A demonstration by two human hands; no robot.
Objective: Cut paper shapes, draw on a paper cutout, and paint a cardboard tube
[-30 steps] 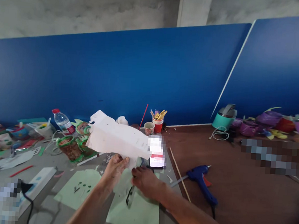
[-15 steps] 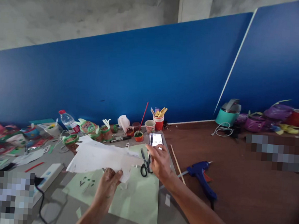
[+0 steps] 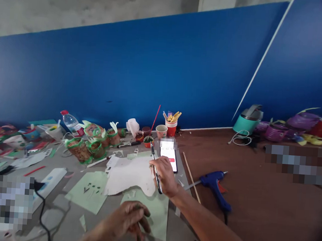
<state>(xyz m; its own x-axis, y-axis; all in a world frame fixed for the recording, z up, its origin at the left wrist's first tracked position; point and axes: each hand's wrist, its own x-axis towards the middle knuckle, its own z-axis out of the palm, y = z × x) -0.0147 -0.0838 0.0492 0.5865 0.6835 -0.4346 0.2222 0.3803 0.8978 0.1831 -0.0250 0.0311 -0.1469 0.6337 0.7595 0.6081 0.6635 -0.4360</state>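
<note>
A black-and-clear pen is held slantwise between the fingers of my right hand, beside the phone. White paper with cut, wavy edges lies flat just left of that hand. Nearer to me, my left hand hovers with curled, parted fingers and nothing in it, over the edge of a light green sheet. Another green piece with small dark marks or bits lies to the left. The scissors are not visible now.
A blue glue gun and a wooden stick lie on the right. Behind stand a red cup with clips, a patterned cup, small decorated pots and a water bottle. A power strip sits at left.
My left hand has let go of the white paper, which now lies flat, and has moved nearer to me. The pen now shows clearly in my right hand. The scissors are out of sight.
</note>
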